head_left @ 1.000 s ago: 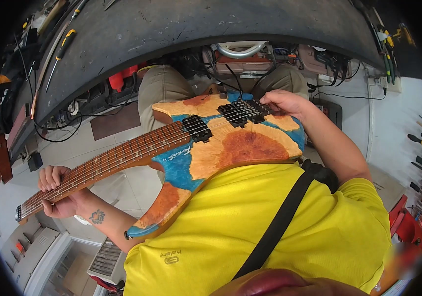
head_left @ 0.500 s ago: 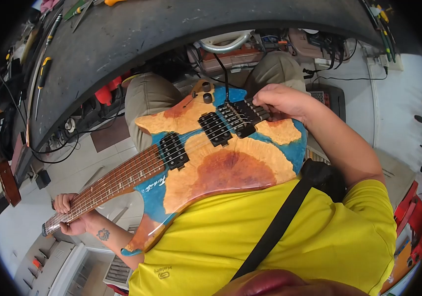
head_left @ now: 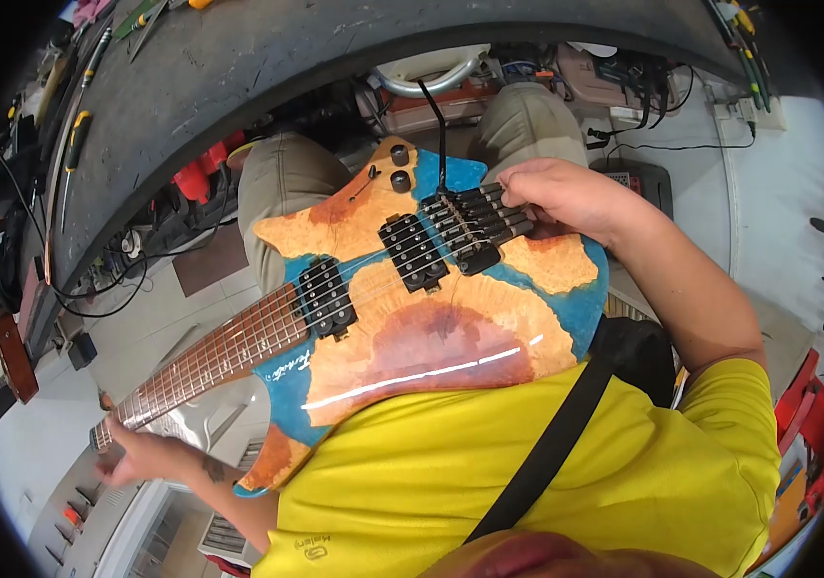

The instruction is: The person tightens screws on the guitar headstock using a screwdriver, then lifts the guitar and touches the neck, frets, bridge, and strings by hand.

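An electric guitar [head_left: 412,318] with a wood-grain and blue body lies across the person's lap, its neck pointing to the lower left. Near the headless end of the neck [head_left: 205,371], my left hand [head_left: 137,455] is closed, thumb against the neck's edge and the other fingers low, partly hidden. At the bridge [head_left: 470,226], my right hand [head_left: 552,197] pinches one of the black tuning knobs at its tail, with the lower fingers curled behind. A thin black tremolo arm [head_left: 439,130] rises from the bridge. Two black pickups [head_left: 419,252] sit under the strings.
A dark workbench [head_left: 267,67] curves across the top, with a yellow-and-black screwdriver [head_left: 75,144] on its left. Below it are cables, red items [head_left: 195,178] and a metal tube [head_left: 431,82]. More tools hang at the right wall [head_left: 797,193]. A black strap [head_left: 547,443] crosses the yellow shirt.
The guitar body appears lower and more face-on in view. My left hand's fingers have come off the top of the strings and lowered beside the neck. My right hand stays at the bridge tuners.
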Demonstrator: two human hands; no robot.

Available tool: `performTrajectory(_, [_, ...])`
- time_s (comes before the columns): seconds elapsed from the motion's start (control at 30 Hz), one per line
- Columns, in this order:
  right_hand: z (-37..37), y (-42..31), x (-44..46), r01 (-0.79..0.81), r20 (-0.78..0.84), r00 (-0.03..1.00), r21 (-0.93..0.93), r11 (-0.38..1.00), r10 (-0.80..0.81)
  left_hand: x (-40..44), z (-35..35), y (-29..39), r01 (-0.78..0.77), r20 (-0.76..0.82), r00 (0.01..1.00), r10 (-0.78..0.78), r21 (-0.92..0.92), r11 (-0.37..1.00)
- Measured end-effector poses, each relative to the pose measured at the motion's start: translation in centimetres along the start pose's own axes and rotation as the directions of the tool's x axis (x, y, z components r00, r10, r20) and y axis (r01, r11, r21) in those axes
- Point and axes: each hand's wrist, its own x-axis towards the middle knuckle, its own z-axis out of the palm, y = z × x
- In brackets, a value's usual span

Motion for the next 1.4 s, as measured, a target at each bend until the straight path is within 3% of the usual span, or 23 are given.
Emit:
performTrajectory(0.07, [-0.4,-0.6,0.0,0.039,0.031,0.999,-0.05,0.998,-0.038,-1.0,-0.3,6.3,-0.226,0.169,0.961,0.217,0.037,0.973])
performTrajectory(0.1, [-0.6,-0.7,0.1,0.073,0.07,0.995,-0.096,0.993,-0.067,-0.8,0.0,7.5,-0.213,0.434,0.86,0.268,-0.172,0.962])
performTrajectory(0.13, [-0.8,-0.7,0.3,0.075,0.082,0.994,-0.109,0.991,-0.066,-0.8,0.8,8.5,-0.134,0.637,0.684,0.355,-0.368,0.92])
performTrajectory(0.2, [-1.0,-0.6,0.8,0.114,0.052,0.993,-0.118,0.986,-0.108,-2.6,3.0,11.5,-0.047,0.907,0.149,0.393,-0.391,0.919])
performTrajectory(0.27, [-0.6,-1.0,0.8,0.124,0.017,0.992,-0.129,0.984,-0.123,-5.6,5.3,15.4,-0.359,0.802,-0.212,0.558,-0.595,0.719])
performTrajectory(0.3, [-0.4,-1.3,0.8,0.127,-0.034,0.991,-0.133,0.983,-0.132,-6.6,5.8,15.7,-0.368,0.804,-0.208,0.557,-0.592,0.717])
performTrajectory(0.37, [-0.5,-1.8,0.7,0.111,-0.012,0.993,-0.181,0.977,-0.115,-8.7,6.8,15.5,-0.201,0.792,-0.357,0.495,-0.583,0.787])
performTrajectory(0.47, [-0.5,-1.0,1.3,0.1,0.017,0.995,-0.2,0.975,-0.099,-10.7,7.1,15.8,-0.154,0.746,-0.416,0.52,-0.622,0.768])
performTrajectory(0.63, [-1.0,-0.6,1.6,0.087,-0.002,0.996,-0.127,0.988,-0.088,-12.3,6.8,15.4,-0.214,0.716,-0.383,0.584,-0.684,0.697])
performTrajectory(0.73, [-1.4,-1.2,1.4,0.113,0.08,0.992,-0.148,0.983,-0.102,-12.4,6.9,15.4,-0.216,0.721,-0.363,0.59,-0.682,0.699])
performTrajectory(0.8, [-0.3,-1.6,0.9,0.129,-0.03,0.99,-0.145,0.981,-0.134,-12.4,6.9,15.4,-0.221,0.716,-0.361,0.598,-0.689,0.691])
performTrajectory(1.13, [-0.6,-1.5,1.7,0.113,-0.02,0.993,-0.207,0.972,-0.12,-12.4,6.8,15.5,-0.23,0.718,-0.363,0.594,-0.686,0.69])
performTrajectory(1.33, [-0.9,-1.5,2.0,0.08,-0.017,0.996,-0.208,0.975,-0.085,-13.1,6.0,15.4,-0.191,0.778,-0.257,0.574,-0.623,0.759])
performTrajectory(1.4, [-1.1,-1.3,2.3,0.086,-0.007,0.996,-0.212,0.973,-0.09,-13.6,5.4,16.0,-0.226,0.848,-0.176,0.5,-0.529,0.818])
